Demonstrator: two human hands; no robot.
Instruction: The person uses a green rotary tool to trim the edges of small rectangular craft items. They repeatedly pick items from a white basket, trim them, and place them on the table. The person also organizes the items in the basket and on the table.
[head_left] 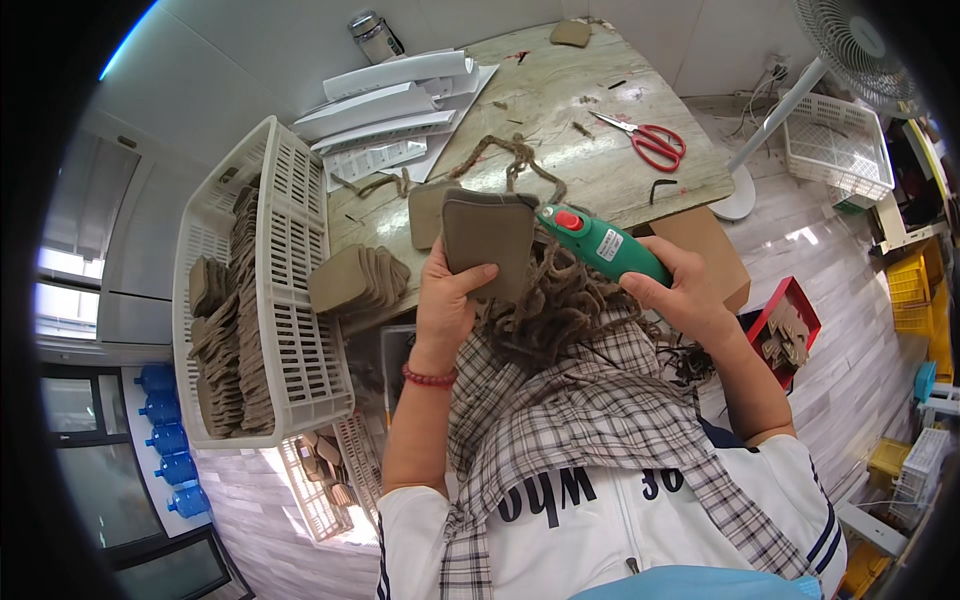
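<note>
A brown, rounded rectangular fabric pad [490, 238] is held up in my left hand [440, 310], with the thumb flat across its front. My right hand [685, 290] is wrapped around a green handheld electric cutter [612, 250] with a red button. The cutter's head is at the pad's upper right edge; whether they touch I cannot tell. Below both hands, a tangle of brown fabric trimmings [545, 315] lies on my plaid apron [560, 390]. Behind the held pad, another brown pad [425, 215] rests on the table.
A fanned stack of pads [360, 280] lies at the table's [590, 120] left edge, beside a white basket [305, 300] full of pads. Red-handled scissors [655, 145], papers [400, 105] and a curled strip [515, 148] are on the table. A red box [815, 305] and a fan [855, 50] stand right.
</note>
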